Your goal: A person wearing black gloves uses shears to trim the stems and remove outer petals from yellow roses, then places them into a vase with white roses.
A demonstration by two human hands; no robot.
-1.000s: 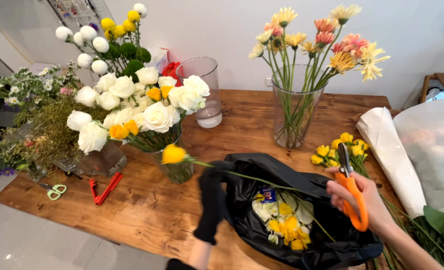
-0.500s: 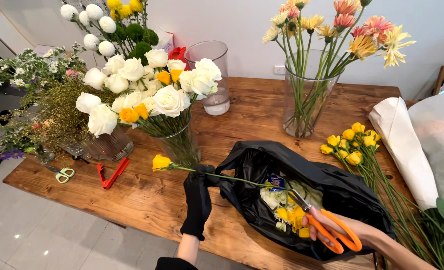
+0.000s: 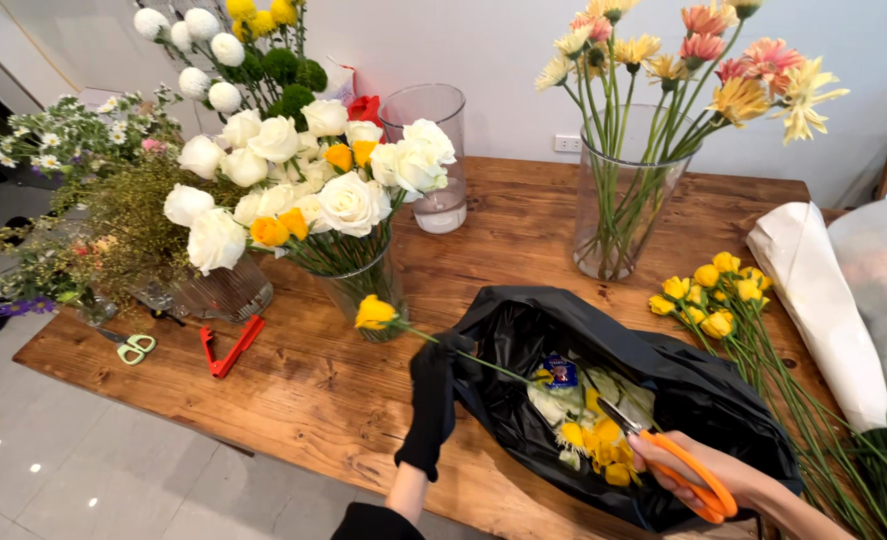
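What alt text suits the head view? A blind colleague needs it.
A black-gloved left hand holds a yellow flower stem over an open black bag while the bare right hand works orange scissors at it, on a wooden table crowded with vases.

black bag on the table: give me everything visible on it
The crumpled black plastic bag lies open on the wooden table near its front edge, glossy and thin. Inside lie yellow and pale flower trimmings and a small blue scrap. The gloved left hand holds a yellow rose stem at its left rim; the bare right hand works orange-handled scissors over the opening.
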